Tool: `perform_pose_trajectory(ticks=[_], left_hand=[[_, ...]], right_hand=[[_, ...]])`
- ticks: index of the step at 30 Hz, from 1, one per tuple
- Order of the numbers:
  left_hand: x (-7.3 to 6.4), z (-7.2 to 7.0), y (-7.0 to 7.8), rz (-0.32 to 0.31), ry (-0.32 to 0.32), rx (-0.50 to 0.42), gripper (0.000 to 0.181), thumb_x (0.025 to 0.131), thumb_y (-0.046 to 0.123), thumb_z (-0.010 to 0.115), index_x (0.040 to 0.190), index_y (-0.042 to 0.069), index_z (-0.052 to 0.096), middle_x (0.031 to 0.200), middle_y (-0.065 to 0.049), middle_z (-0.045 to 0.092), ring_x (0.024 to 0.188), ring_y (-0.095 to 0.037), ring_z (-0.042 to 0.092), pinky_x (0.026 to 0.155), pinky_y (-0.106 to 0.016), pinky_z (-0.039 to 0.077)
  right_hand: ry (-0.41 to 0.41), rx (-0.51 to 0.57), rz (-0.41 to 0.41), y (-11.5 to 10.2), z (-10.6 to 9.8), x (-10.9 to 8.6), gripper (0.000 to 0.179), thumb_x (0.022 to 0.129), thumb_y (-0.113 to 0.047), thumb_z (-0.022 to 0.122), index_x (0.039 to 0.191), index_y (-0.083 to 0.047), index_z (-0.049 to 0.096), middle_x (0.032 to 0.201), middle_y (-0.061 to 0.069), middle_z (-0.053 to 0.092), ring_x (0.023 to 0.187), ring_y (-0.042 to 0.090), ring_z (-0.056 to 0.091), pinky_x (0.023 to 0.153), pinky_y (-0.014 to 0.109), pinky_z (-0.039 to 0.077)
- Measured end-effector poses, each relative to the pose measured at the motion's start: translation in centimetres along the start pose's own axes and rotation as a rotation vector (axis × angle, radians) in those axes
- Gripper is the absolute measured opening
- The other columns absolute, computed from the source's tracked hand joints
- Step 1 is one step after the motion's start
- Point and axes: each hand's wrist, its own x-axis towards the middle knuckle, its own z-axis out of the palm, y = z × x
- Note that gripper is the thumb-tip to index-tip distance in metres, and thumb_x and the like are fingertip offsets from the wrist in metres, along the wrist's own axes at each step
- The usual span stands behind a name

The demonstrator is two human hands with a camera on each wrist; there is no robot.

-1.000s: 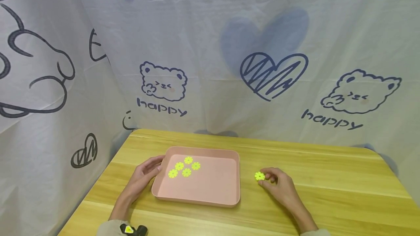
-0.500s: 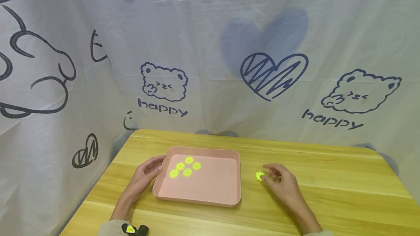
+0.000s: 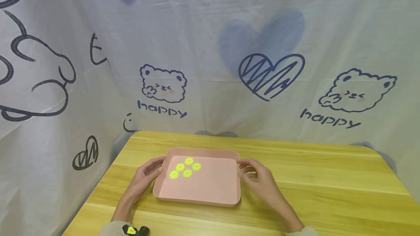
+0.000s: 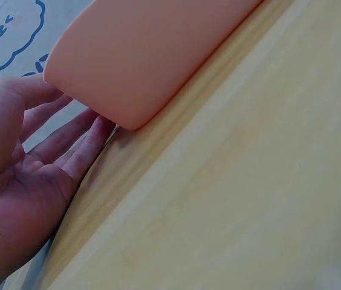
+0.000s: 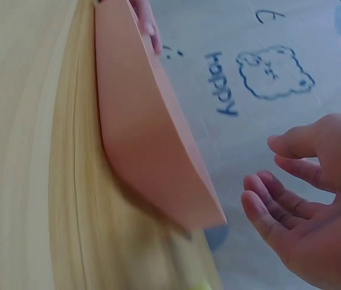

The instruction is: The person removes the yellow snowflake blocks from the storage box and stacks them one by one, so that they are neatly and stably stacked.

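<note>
A shallow pink tray [image 3: 213, 185] lies on the table with several yellow flower-shaped pieces [image 3: 187, 173] near its left side. My left hand [image 3: 142, 177] touches the tray's left side. In the left wrist view this left hand [image 4: 34, 169] has extended fingers against the outer wall. At the tray's right side is my right hand [image 3: 262, 183], thumb and fingers spread and loosely bent. The right wrist view shows the right hand [image 5: 315, 211] holding nothing, its fingertips just off the tray wall [image 5: 152, 133]. A blurred yellow spot [image 5: 202, 286] shows on the table at that view's bottom edge.
The wooden table [image 3: 328, 185] extends to the right of the tray and in front of it. A white cloth [image 3: 210, 112] with drawn hearts and bears hangs behind and at the left. A black strap device [image 3: 136, 230] sits at the left cuff.
My right hand let go of one yellow piece on the table, then moved left to the tray's right side. In the head view the hand now hides that piece. My left hand stayed put.
</note>
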Motion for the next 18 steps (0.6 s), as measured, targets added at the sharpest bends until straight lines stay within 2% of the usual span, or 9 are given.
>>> perform_pose_trajectory(ticks=[7, 13, 18], left_hand=[[-0.1, 0.0, 0.0, -0.001, 0.003, -0.004, 0.051, 0.104, 0.021, 0.064, 0.149, 0.003, 0.049, 0.153, -0.018, 0.049, 0.129, -0.008, 0.056, 0.104, -0.019, 0.047], [-0.1, 0.1, -0.1, -0.003, 0.004, 0.001, 0.05, 0.104, 0.02, 0.063, 0.149, 0.003, 0.049, 0.152, -0.017, 0.05, 0.136, -0.021, 0.053, 0.104, -0.02, 0.047], [-0.1, 0.1, 0.0, -0.005, 0.009, -0.001, 0.05, 0.104, 0.02, 0.064, 0.149, 0.003, 0.05, 0.152, -0.017, 0.05, 0.133, -0.016, 0.055, 0.103, -0.02, 0.048]], right_hand=[[-0.071, 0.052, 0.021, -0.8, 3.5, 1.6, 0.032, 0.094, 0.004, 0.069, 0.126, 0.0, 0.066, 0.114, 0.013, 0.067, 0.103, 0.03, 0.067, 0.089, 0.031, 0.06], [-0.076, 0.01, 0.024, -0.9, 6.1, 3.0, 0.03, 0.095, 0.004, 0.067, 0.124, -0.001, 0.067, 0.113, 0.013, 0.067, 0.101, 0.029, 0.067, 0.089, 0.035, 0.06], [-0.101, -0.038, 0.021, -0.8, 7.9, 4.3, 0.03, 0.096, 0.001, 0.067, 0.125, -0.001, 0.067, 0.114, 0.013, 0.067, 0.103, 0.029, 0.066, 0.089, 0.036, 0.059]])
